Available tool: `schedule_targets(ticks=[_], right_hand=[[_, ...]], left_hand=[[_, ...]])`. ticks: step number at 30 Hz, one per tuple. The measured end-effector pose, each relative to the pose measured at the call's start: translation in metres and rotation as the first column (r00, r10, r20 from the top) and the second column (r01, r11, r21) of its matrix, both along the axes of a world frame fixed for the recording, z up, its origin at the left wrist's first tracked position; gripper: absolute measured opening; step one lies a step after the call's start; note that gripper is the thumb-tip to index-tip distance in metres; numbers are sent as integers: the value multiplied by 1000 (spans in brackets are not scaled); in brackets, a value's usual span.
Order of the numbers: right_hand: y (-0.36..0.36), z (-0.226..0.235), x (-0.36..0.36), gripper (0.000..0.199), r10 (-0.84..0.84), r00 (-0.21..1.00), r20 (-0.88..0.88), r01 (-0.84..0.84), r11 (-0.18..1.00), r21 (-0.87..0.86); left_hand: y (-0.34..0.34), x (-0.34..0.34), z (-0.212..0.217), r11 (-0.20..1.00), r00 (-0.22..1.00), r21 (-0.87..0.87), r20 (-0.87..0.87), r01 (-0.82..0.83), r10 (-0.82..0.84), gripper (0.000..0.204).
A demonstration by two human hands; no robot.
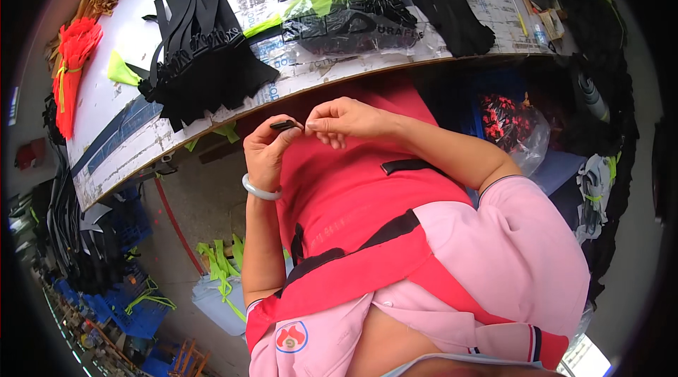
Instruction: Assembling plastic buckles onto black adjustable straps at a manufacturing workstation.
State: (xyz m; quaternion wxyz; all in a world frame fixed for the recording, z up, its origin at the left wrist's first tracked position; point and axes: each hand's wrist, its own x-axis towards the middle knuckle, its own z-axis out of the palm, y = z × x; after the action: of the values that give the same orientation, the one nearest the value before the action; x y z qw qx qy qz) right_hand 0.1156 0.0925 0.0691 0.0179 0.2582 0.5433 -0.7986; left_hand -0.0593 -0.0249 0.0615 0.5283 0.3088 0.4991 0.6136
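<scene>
Both hands pinch a small black strap piece: left hand underneath, right hand at three o'clock. Clear plastic bag lies on the worktop at twelve o'clock, black strap bundle at ten.

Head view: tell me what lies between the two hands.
In the head view, a small flat black strip piece spans the gap, pinched by left hand and right hand.

Bright, even daylight — soft shadow under the tabletop, heavy fisheye bending, black vignette at the rim.
</scene>
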Motion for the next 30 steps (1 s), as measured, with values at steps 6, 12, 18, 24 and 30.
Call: schedule_targets(ticks=[6, 12, 18, 24, 30], right_hand=[[67, 38, 104, 15, -592, 789, -163, 527, 516, 675], [109, 23, 196, 23, -652, 752, 92, -158, -43, 986], [118, 5, 210, 24, -664, 747, 34, -24, 25, 999], [100, 28, 183, 19, -617, 773, -151, 192, 0, 981], [23, 43, 105, 21, -242, 917, -318, 318, -39, 947]], left_hand=[[5, 4, -16, 997, 999, -79, 33, 12, -10, 16], [6, 17, -30, 973, 986, -211, 155, 93, -61, 23], [9, 32, -34, 955, 984, -246, 103, 166, -144, 19], [19, 41, -27, 951, 967, -177, 84, 254, -242, 18], [56, 72, 18, 941, 875, -214, 464, 263, -139, 18]])
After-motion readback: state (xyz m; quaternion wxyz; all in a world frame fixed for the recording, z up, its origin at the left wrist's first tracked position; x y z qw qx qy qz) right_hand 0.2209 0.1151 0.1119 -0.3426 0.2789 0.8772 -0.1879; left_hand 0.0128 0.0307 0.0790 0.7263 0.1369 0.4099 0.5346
